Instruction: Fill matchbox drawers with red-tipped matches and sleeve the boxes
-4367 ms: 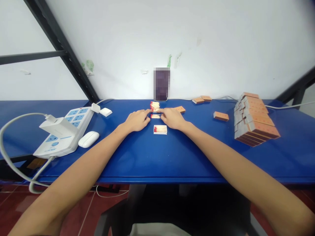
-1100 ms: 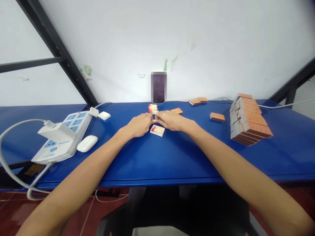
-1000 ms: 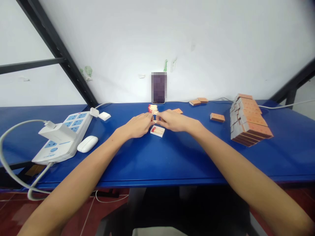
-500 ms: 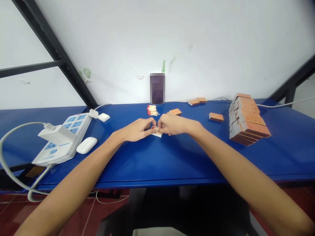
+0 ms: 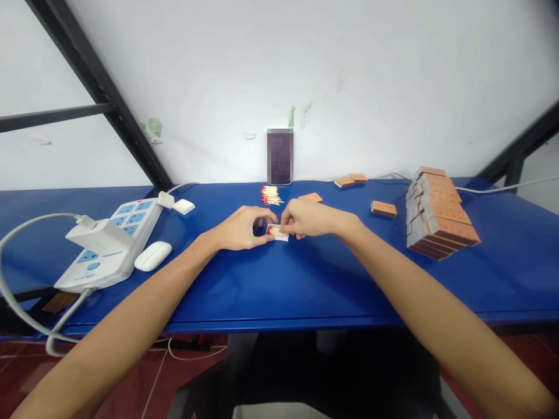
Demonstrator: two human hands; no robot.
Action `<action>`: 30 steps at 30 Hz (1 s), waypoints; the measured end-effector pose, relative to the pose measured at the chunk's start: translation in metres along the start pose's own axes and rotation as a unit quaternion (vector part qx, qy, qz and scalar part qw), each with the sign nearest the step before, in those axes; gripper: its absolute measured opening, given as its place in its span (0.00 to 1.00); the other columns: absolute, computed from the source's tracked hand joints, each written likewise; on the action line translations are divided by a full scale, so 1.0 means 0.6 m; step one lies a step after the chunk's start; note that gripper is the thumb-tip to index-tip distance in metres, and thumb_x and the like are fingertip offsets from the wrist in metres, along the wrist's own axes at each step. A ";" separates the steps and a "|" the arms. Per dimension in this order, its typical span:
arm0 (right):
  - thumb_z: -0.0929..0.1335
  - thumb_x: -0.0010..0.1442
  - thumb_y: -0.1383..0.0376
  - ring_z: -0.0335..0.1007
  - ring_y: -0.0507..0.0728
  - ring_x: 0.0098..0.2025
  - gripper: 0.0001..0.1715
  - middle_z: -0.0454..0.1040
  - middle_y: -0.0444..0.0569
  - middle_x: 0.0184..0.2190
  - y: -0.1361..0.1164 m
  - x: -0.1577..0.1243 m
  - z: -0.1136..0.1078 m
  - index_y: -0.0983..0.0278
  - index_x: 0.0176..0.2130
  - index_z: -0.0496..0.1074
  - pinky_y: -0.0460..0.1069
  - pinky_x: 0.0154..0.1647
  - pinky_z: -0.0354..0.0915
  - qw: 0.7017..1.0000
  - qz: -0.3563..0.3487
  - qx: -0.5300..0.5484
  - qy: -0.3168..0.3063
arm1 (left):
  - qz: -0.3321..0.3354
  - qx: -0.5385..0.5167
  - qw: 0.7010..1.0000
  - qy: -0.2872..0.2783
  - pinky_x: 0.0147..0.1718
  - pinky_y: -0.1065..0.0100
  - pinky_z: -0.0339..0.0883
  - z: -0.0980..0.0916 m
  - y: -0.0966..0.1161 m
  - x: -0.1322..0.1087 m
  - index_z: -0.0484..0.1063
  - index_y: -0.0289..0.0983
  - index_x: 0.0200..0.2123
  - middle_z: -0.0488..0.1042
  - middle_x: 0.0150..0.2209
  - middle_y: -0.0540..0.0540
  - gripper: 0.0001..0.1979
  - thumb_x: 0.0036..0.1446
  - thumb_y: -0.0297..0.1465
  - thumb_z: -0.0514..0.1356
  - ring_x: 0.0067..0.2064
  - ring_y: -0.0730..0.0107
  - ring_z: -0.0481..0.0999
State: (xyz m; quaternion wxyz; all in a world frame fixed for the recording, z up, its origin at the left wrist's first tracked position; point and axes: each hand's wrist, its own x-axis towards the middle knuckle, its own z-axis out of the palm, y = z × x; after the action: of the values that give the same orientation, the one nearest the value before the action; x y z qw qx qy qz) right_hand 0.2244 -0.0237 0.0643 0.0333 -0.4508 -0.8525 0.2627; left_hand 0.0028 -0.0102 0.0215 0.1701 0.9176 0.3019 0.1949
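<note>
A small white matchbox tray [image 5: 283,238] lies on the blue table with red-headed matches [image 5: 275,231] inside it. My left hand [image 5: 241,228] curls round the tray's left end, thumb at the near side and fingers at the far side. Over the tray's right end, my right hand [image 5: 304,219] has its thumb and forefinger pinched together on the matches' pale ends. How many matches it touches is hidden. Just beyond my hands is a loose pile of matches [image 5: 271,195], heads to the left. An orange matchbox sleeve or box [image 5: 313,198] sits partly behind my right hand.
On the right stands a big stack of matchboxes [image 5: 449,203], with a single matchbox [image 5: 384,208] beside it. Two more matchboxes [image 5: 345,182] lie near the wall. A phone-like dark panel [image 5: 280,157] leans there. Leftward are a power strip [image 5: 131,233] and a white case [image 5: 153,256].
My left fingers and thumb have spread wider around the tray. The tray now lies straighter, and more of the matches inside show. My right hand has shifted only slightly.
</note>
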 end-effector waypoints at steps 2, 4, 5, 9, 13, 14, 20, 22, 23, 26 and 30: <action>0.69 0.65 0.58 0.73 0.53 0.27 0.15 0.77 0.47 0.23 0.006 0.004 0.002 0.64 0.31 0.78 0.48 0.32 0.63 0.999 -0.011 -0.035 0.021 | 0.002 0.003 1.000 0.000 0.36 0.66 0.67 0.000 0.001 0.000 0.77 0.39 0.45 0.79 0.38 0.48 0.14 0.58 0.39 0.64 0.34 0.69 0.73; 0.70 0.64 0.57 0.72 0.54 0.30 0.14 0.77 0.46 0.24 0.015 0.010 0.005 0.63 0.30 0.77 0.49 0.34 0.61 0.996 -0.022 -0.074 0.054 | 0.007 0.006 1.000 -0.001 0.36 0.67 0.67 0.000 0.001 0.000 0.77 0.39 0.44 0.80 0.38 0.48 0.13 0.58 0.38 0.64 0.33 0.70 0.72; 0.71 0.63 0.58 0.71 0.54 0.31 0.13 0.77 0.46 0.25 0.019 0.012 0.006 0.63 0.30 0.76 0.49 0.35 0.60 0.993 -0.026 -0.087 0.069 | 0.010 0.008 1.000 -0.002 0.37 0.67 0.67 0.000 0.000 0.001 0.77 0.39 0.44 0.80 0.39 0.48 0.13 0.58 0.38 0.64 0.34 0.70 0.72; 0.72 0.62 0.59 0.70 0.55 0.34 0.09 0.79 0.46 0.30 0.031 0.019 0.009 0.62 0.37 0.77 0.50 0.38 0.58 0.992 -0.034 -0.090 0.081 | 0.013 0.027 1.000 -0.003 0.39 0.65 0.68 0.003 -0.001 0.001 0.77 0.39 0.44 0.80 0.40 0.47 0.13 0.58 0.39 0.64 0.36 0.68 0.74; 0.70 0.65 0.59 0.71 0.54 0.34 0.10 0.80 0.48 0.34 0.037 0.018 0.007 0.63 0.39 0.77 0.49 0.37 0.59 0.996 -0.057 -0.056 0.049 | 0.011 0.048 0.999 -0.002 0.41 0.64 0.69 0.004 -0.004 0.003 0.77 0.39 0.45 0.80 0.42 0.46 0.15 0.60 0.41 0.63 0.39 0.65 0.77; 0.69 0.65 0.60 0.71 0.54 0.34 0.09 0.79 0.47 0.33 0.037 0.018 0.006 0.63 0.39 0.77 0.49 0.37 0.59 0.996 -0.060 -0.051 0.048 | 0.010 0.055 0.998 -0.001 0.41 0.64 0.69 0.005 -0.006 0.003 0.78 0.39 0.45 0.80 0.42 0.46 0.15 0.61 0.42 0.63 0.39 0.65 0.77; 0.68 0.65 0.57 0.69 0.53 0.32 0.13 0.79 0.48 0.33 0.039 0.019 0.009 0.64 0.39 0.77 0.47 0.34 0.58 0.997 -0.065 -0.033 0.041 | 0.009 0.076 0.997 -0.002 0.42 0.63 0.68 0.007 -0.011 0.003 0.78 0.40 0.43 0.79 0.41 0.46 0.14 0.62 0.42 0.63 0.40 0.63 0.77; 0.69 0.65 0.55 0.69 0.53 0.32 0.14 0.78 0.48 0.33 0.040 0.019 0.010 0.64 0.38 0.77 0.47 0.33 0.58 0.997 -0.063 -0.031 0.037 | 0.009 0.074 0.997 0.000 0.42 0.63 0.68 0.007 -0.011 0.002 0.78 0.40 0.43 0.79 0.41 0.46 0.13 0.62 0.42 0.63 0.40 0.63 0.76; 0.69 0.65 0.55 0.69 0.54 0.32 0.15 0.78 0.49 0.33 0.040 0.019 0.010 0.64 0.39 0.77 0.47 0.33 0.58 0.997 -0.061 -0.031 0.036 | 0.009 0.073 0.997 0.000 0.42 0.63 0.68 0.008 -0.011 0.002 0.78 0.40 0.43 0.79 0.41 0.46 0.13 0.62 0.42 0.63 0.40 0.63 0.76; 0.69 0.64 0.55 0.70 0.54 0.32 0.15 0.79 0.49 0.34 0.039 0.018 0.010 0.64 0.40 0.77 0.47 0.33 0.59 0.997 -0.057 -0.034 0.034 | 0.007 0.074 0.997 -0.001 0.43 0.63 0.68 0.008 -0.011 0.002 0.79 0.40 0.43 0.79 0.42 0.45 0.13 0.62 0.42 0.63 0.41 0.63 0.76; 0.67 0.65 0.57 0.70 0.54 0.31 0.13 0.79 0.48 0.33 0.037 0.016 0.008 0.64 0.39 0.77 0.47 0.34 0.58 0.997 -0.063 -0.035 0.042 | 0.004 0.074 0.997 0.000 0.44 0.62 0.69 0.008 -0.007 0.003 0.79 0.40 0.46 0.80 0.43 0.45 0.16 0.63 0.44 0.62 0.42 0.62 0.77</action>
State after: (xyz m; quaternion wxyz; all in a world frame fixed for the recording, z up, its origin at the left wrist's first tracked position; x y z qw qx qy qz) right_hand 0.2337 -0.0080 0.0479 0.0696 -0.4079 -0.8855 0.2114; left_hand 0.0041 -0.0066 0.0161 0.1011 0.9290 0.3114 0.1726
